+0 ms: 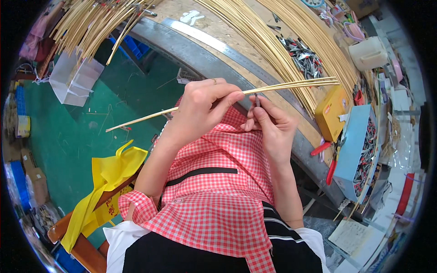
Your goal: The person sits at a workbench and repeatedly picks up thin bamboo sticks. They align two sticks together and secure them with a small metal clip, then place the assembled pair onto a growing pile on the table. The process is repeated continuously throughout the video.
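Observation:
My left hand (205, 107) is closed around a few thin, pale cane-like sticks (291, 85), which slant across in front of me from lower left to upper right. The sticks fan slightly apart at their right ends. Just below them, my right hand (273, 120) pinches a small dark clip (257, 100) between thumb and fingers, its tip close to the sticks. Whether the clip touches them I cannot tell. Near the sticks' left end, a small clip with a red tip (126, 128) shows, and another metal piece (167, 115) sits by my left wrist.
Long sticks (246, 32) lie across the workbench (218, 63), with a metal ruler (205, 36) along its edge. A pile of clips (302, 57), a yellow tin (330, 113), red-handled pliers (332, 170) and a blue box (353, 150) of clips are at the right. A wooden chair (86, 252) stands lower left.

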Available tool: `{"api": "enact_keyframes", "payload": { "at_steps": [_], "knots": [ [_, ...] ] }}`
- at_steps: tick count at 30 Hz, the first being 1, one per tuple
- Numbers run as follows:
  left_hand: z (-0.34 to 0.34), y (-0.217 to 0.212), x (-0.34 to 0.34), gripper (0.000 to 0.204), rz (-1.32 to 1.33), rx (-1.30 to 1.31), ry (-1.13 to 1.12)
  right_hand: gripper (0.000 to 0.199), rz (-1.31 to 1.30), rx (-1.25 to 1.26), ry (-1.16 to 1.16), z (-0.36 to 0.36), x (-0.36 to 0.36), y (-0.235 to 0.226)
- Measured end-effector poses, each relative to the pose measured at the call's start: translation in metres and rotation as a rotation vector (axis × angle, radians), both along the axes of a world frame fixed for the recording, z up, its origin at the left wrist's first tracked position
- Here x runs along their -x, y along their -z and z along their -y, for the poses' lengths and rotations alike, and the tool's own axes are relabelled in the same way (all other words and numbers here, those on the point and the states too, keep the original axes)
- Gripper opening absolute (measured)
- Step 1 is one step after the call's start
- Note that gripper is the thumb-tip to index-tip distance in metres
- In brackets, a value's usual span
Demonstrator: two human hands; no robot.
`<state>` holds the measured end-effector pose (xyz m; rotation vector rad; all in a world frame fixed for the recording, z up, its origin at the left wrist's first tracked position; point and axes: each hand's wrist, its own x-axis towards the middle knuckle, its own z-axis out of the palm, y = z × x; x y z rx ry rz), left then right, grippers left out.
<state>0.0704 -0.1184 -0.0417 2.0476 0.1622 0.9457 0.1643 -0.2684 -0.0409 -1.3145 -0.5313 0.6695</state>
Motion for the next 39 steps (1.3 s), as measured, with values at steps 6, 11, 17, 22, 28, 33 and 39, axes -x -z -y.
{"api": "enact_keyframes", "payload": {
  "at_steps": [6, 11, 17, 22, 28, 33, 39],
  "knots": [
    [0.003, 0.001, 0.0, 0.005, -0.008, 0.0, 0.032, 0.024, 0.047, -0.019, -0.002, -0.001, 0.003, 0.002],
    [0.004, -0.001, 0.001, 0.006, -0.031, 0.012, 0.065, 0.027, 0.109, 0.013, -0.058, 0.002, 0.002, -0.004],
    [-0.002, -0.001, 0.004, 0.01, -0.141, 0.105, 0.251, 0.028, 0.107, -0.073, 0.063, 0.012, -0.007, -0.011],
    [0.0, -0.003, 0.005, 0.014, -0.165, 0.191, 0.331, 0.01, 0.212, -0.27, 0.063, 0.021, -0.021, -0.013],
    [-0.05, -0.015, 0.036, 0.02, -0.196, 0.173, 0.046, 0.016, 0.145, -0.253, 0.328, 0.063, -0.062, -0.037],
    [-0.095, -0.012, 0.074, 0.023, -0.156, 0.175, -0.26, 0.019, 0.093, -0.504, 0.495, 0.132, -0.117, -0.052],
    [-0.119, -0.009, 0.094, 0.031, -0.252, -0.224, -0.462, 0.019, -0.008, -0.675, 0.364, 0.204, -0.153, -0.056]
  ]
}}
